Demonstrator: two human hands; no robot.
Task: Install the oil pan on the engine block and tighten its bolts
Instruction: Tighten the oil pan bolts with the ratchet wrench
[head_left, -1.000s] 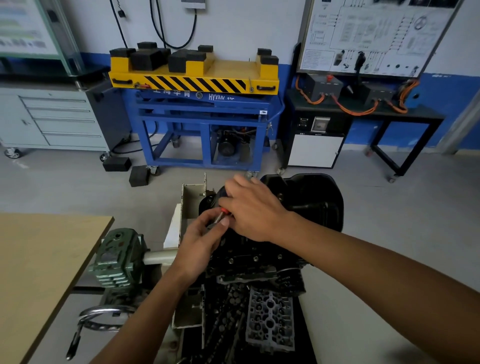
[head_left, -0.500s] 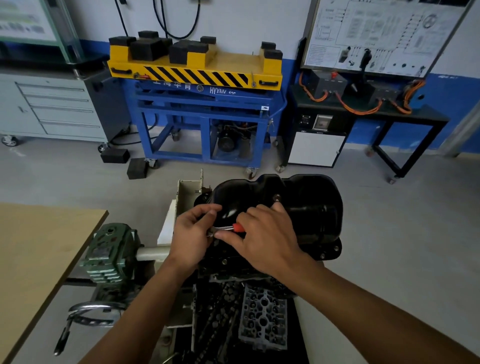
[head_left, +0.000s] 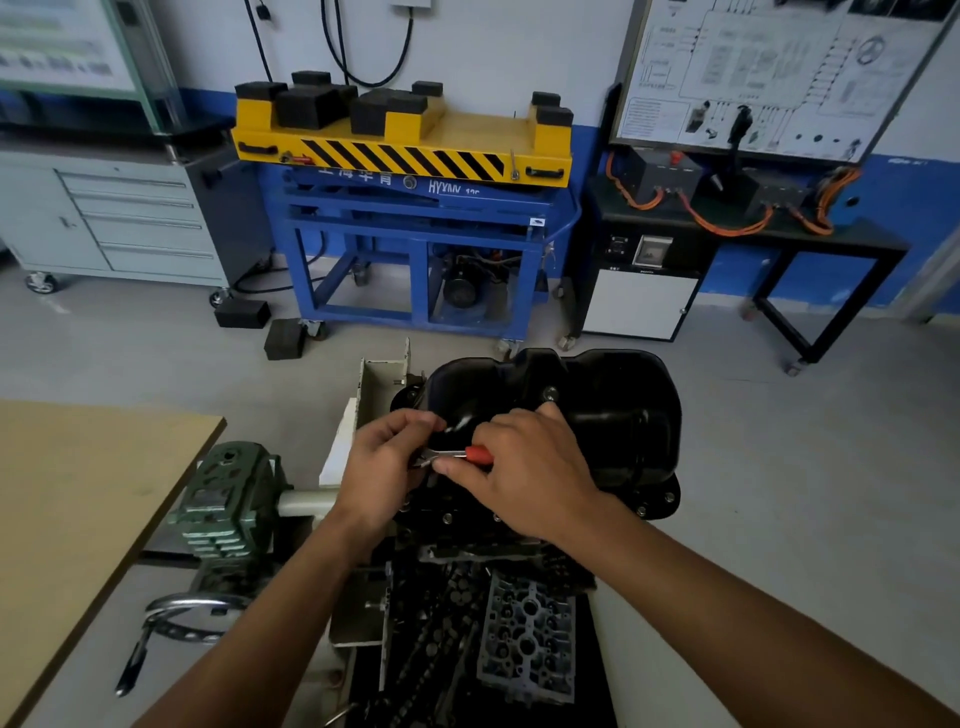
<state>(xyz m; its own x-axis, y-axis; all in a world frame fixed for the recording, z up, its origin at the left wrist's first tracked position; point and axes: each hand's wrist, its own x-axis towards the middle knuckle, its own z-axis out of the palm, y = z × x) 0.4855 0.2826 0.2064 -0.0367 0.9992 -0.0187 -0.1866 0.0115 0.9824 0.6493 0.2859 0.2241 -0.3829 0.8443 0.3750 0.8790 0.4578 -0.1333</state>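
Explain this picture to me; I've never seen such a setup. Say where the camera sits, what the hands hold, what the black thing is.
The camera is worn on a person's head and looks down at their two bare hands; there is no robot. The glossy black shell is the oil pan, sitting on the dark engine block, which is mounted on a stand with a green gearbox. The right hand pinches a small red-handled tool; the left hand curls round its metal end, at the pan's near edge. Nearer the camera lies a grey metal part full of holes. A wooden tabletop is at the left.
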